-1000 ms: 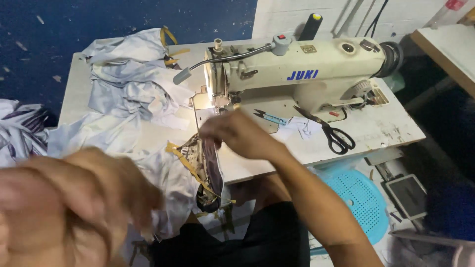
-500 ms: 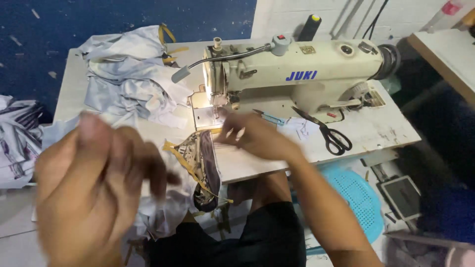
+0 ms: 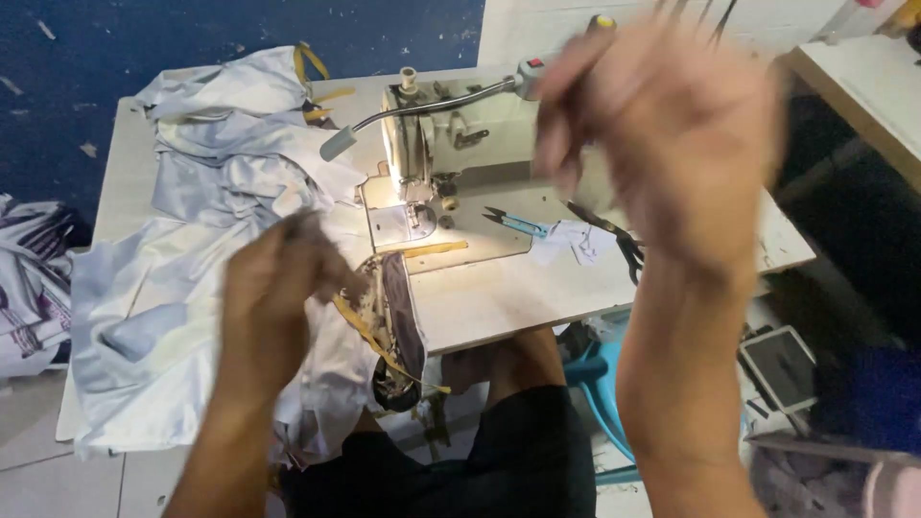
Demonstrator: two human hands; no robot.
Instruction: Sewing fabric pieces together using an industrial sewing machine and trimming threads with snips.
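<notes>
The left hand [image 3: 278,297] is pinching the dark strip [image 3: 401,321] lying beside the grey cloth [image 3: 173,288] on the counter [image 3: 508,293], its grip closing together. The right hand [image 3: 672,144] is hovering blurred before the sewing machine [image 3: 432,144], fingers apart, holding nothing.

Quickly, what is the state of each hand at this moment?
Left hand: fingers curled on the pale grey shiny fabric; firm grip cannot be told.
Right hand: raised, blurred, fingers spread, apparently empty.
</notes>
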